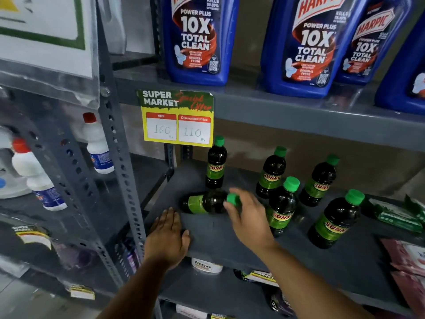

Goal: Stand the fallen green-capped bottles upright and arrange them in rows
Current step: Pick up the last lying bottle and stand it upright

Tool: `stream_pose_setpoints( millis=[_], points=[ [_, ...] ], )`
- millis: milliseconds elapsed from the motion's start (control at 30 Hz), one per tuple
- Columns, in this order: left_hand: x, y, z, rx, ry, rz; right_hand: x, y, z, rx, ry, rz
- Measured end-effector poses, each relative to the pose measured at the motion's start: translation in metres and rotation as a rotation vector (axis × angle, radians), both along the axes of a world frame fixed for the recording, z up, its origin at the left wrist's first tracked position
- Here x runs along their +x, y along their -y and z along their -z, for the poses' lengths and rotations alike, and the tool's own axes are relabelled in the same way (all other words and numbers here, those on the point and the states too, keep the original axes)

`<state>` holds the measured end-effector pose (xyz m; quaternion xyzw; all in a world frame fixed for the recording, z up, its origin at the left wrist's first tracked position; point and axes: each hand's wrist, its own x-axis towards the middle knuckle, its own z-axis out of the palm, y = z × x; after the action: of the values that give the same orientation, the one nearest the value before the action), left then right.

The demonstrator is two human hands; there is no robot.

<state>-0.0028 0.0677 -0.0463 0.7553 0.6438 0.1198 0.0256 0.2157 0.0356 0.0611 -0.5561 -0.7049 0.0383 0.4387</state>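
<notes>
One dark bottle with a green cap and green label lies on its side (204, 202) on the grey shelf (230, 245), cap pointing right. My right hand (249, 217) reaches over it, its fingers curled around the capped neck. Flat on the shelf's front left edge rests my left hand (169, 238), fingers together, holding nothing. Several matching bottles stand upright: one behind the fallen bottle (215, 165), two farther back (271, 173) (318, 181), and two nearer the front (282, 208) (334, 221).
Big blue cleaner jugs (197, 40) fill the shelf above, with a yellow price tag (177, 118) hanging from its edge. Green packets (395, 215) and pink packets (411, 256) lie at the right. White bottles with red caps (96, 143) stand on the left rack.
</notes>
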Motion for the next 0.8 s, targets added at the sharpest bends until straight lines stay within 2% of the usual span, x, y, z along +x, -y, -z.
stream_pose_setpoints(
  millis=[100, 233, 367, 467, 633, 800],
  points=[
    [0.001, 0.0, -0.001, -0.017, 0.013, -0.012, -0.018, -0.016, -0.032, 0.056, -0.008, 0.004],
    [0.001, 0.002, -0.003, -0.012, -0.007, 0.001, -0.029, -0.038, -0.042, -0.027, 0.005, -0.015],
    [0.002, 0.004, -0.003, -0.015, 0.011, 0.01, -0.017, -0.041, -0.019, -0.395, -0.359, -0.236],
    [0.0, 0.005, -0.004, 0.01, -0.002, 0.026, -0.008, -0.045, 0.009, -0.538, -0.321, -0.261],
    [-0.002, 0.006, -0.008, 0.017, 0.009, 0.021, -0.013, -0.049, 0.022, -0.472, -0.274, -0.04],
    [0.0, 0.008, -0.013, 0.027, -0.004, 0.026, -0.009, -0.048, 0.048, -0.541, -0.249, -0.048]
  ],
)
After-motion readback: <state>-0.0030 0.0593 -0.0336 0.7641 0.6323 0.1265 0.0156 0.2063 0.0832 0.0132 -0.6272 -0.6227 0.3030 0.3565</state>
